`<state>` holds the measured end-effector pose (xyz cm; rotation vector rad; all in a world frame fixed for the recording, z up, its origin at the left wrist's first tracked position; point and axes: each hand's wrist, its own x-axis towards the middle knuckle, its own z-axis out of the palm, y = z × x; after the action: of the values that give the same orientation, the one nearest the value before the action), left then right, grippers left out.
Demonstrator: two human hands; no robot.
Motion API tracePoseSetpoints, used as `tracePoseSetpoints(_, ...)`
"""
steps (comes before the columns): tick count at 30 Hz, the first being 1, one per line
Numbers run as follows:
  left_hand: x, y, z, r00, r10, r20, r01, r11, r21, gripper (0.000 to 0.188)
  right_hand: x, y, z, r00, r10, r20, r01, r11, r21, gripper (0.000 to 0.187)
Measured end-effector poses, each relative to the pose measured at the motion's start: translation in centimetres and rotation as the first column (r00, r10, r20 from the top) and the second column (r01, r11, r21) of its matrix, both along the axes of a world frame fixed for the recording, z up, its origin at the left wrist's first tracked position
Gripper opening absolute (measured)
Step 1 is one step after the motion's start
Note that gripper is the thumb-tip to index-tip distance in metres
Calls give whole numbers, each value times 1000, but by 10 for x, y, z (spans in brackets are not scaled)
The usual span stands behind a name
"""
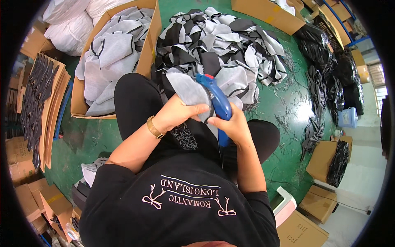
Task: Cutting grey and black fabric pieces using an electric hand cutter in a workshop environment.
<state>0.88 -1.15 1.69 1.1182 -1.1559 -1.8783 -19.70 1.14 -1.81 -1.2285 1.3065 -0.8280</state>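
Note:
My left hand (176, 113) is closed on a light grey fabric piece (186, 87) with a dark edge, its thumb pressed on top. In my right hand (234, 124) is a blue handheld electric trimmer (221, 103) with a red button near its far end. The trimmer lies along the fabric's right edge, and my right thumb reaches to that edge too. The trimmer's working tip is hard to make out. Short dark and grey trimmings (185, 137) rest in my lap, below my hands.
Ahead on the green floor lies a large heap of grey and black fabric pieces (230, 45). An open cardboard box (150, 37) of similar pieces stands at left. Thread scraps litter the floor at right, near black plastic bags (314, 41). Stacked cardboard sheets (53, 103) stand far left.

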Motion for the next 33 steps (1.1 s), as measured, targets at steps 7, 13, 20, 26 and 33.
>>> tracePoseSetpoints(7, 10, -10, -30, 909, 363, -207, -352, 932, 90, 21, -29, 21, 33, 970, -158, 187, 128, 979, 159, 39)
tracePoseSetpoints(13, 1, -15, -35, 833, 471, -289, -449, 882, 144, 20, -24, 60, 32, 985, -117, 129, 90, 977, 195, 37)
tracePoseSetpoints(20, -9, -12, -37, 810, 498, -310, -468, 867, 170, 16, -17, 66, 22, 996, -87, 18, 81, 972, 220, 37)
tracePoseSetpoints(26, -13, -8, -34, 791, 493, -361, -489, 865, 110, 15, -17, 66, 24, 993, -121, 4, 117, 966, 231, 32)
tracePoseSetpoints(33, -12, -3, -31, 852, 438, -287, -451, 892, 23, 15, -16, 66, 29, 989, -147, 18, 140, 965, 221, 30)
